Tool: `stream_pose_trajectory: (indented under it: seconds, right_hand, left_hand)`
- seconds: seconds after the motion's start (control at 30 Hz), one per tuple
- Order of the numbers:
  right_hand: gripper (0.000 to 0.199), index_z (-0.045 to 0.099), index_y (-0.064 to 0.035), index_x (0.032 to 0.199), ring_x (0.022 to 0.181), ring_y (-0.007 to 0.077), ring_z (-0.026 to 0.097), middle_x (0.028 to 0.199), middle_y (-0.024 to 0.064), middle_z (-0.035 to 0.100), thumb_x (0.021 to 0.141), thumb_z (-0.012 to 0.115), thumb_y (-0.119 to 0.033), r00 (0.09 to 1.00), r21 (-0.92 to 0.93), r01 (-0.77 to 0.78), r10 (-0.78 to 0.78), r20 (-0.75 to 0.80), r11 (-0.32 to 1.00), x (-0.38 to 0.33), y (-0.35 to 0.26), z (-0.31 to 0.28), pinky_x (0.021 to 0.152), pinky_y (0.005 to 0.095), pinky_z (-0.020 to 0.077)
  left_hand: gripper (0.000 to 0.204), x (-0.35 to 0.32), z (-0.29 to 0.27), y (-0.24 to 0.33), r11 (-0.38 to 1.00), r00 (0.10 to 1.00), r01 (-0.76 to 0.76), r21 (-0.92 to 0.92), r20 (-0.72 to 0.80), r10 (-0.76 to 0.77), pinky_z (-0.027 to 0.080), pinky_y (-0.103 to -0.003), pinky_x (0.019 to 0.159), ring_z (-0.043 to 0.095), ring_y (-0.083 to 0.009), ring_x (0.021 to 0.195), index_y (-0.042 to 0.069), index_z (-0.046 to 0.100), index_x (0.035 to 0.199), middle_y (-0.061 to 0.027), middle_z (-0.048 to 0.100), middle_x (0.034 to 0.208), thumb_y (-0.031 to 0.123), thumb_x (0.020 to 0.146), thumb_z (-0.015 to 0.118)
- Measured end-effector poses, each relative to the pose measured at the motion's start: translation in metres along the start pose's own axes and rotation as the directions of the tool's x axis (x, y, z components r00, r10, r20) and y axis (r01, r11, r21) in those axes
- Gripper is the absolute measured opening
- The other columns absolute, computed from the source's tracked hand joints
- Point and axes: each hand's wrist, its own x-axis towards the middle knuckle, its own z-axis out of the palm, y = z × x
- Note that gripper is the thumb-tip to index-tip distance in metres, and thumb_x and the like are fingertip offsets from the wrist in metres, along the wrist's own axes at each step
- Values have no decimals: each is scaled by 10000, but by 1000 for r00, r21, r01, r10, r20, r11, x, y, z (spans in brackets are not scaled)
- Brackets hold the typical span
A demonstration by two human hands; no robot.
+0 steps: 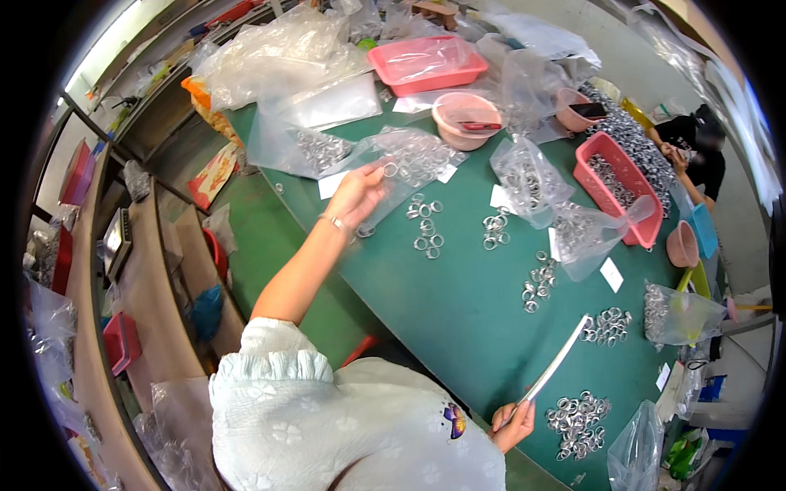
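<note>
My left hand (pixel 360 195) reaches over the far left part of the green table (pixel 426 303), its fingers pinched on a small silver metal ring (pixel 390 169). Behind that ring lies a clear plastic bag (pixel 422 159) full of similar rings. Low in the view, my right hand (pixel 513 423) grips one end of a long, thin white stick (pixel 558 360). The stick's far end points at a cluster of rings (pixel 606 326). Beside my right hand is a larger heap of rings (pixel 578 424). Smaller groups of rings (pixel 424 225) lie between my two hands.
More bags of rings (pixel 530 182) line the table's far side, with small white cards (pixel 612 275) nearby. A pink tray (pixel 429 64), a round pink bowl (pixel 467 121) and a red basket (pixel 618 188) stand behind. Another person (pixel 694 155) sits at the far right. Wooden shelves (pixel 147 303) are at left.
</note>
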Motion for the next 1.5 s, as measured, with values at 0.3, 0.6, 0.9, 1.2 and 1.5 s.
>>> stream_pose_trajectory:
  seconds: [0.3, 0.6, 0.9, 1.2, 1.5]
  right_hand:
    - [317, 467, 24, 1176, 411, 40, 308, 530, -9, 370, 928, 465, -173, 996, -34, -32, 35, 80, 999, 2, 2, 6, 333, 188, 227]
    - [316, 472, 29, 1172, 408, 39, 303, 527, -10, 366, 927, 467, -171, 999, -18, 1, 0, 52, 1000, -1, 6, 0, 331, 189, 223]
    - [344, 448, 31, 1203, 414, 37, 298, 526, -7, 362, 931, 460, -180, 998, -20, 12, -10, 65, 1000, -7, 1, 1, 341, 190, 215]
    - [343, 450, 36, 1198, 422, 36, 305, 541, -6, 370, 928, 464, -176, 997, -76, -42, 47, 57, 996, -3, 2, -1, 343, 185, 225]
    - [332, 445, 36, 1195, 393, 41, 294, 533, -6, 369, 928, 458, -161, 998, -24, -47, 48, 47, 999, -1, 9, 2, 328, 188, 219]
  left_hand:
    - [393, -69, 7, 12, 949, 992, -59, -310, 86, 90, 471, -275, 854, 517, -229, 994, -18, 446, 1164, -91, 568, 907, -30, 800, 592]
    - [272, -40, -5, 4, 988, 953, -155, -1, -265, 149, 475, -290, 851, 555, -203, 937, -59, 505, 1125, -101, 581, 949, -3, 859, 495]
    - [334, 35, 2, 2, 786, 985, -102, 609, -50, 166, 428, -282, 877, 541, -175, 1003, -19, 525, 1160, -98, 574, 1091, 56, 836, 544]
    - [330, 50, -52, -33, 75, 894, -227, 971, 177, 411, 454, -324, 809, 585, -275, 922, -12, 584, 1055, -162, 591, 1037, 105, 750, 637]
    - [328, 66, -10, -24, -111, 942, -213, 971, 235, 241, 479, -367, 765, 589, -325, 887, 0, 603, 1011, -179, 601, 977, 122, 711, 653]
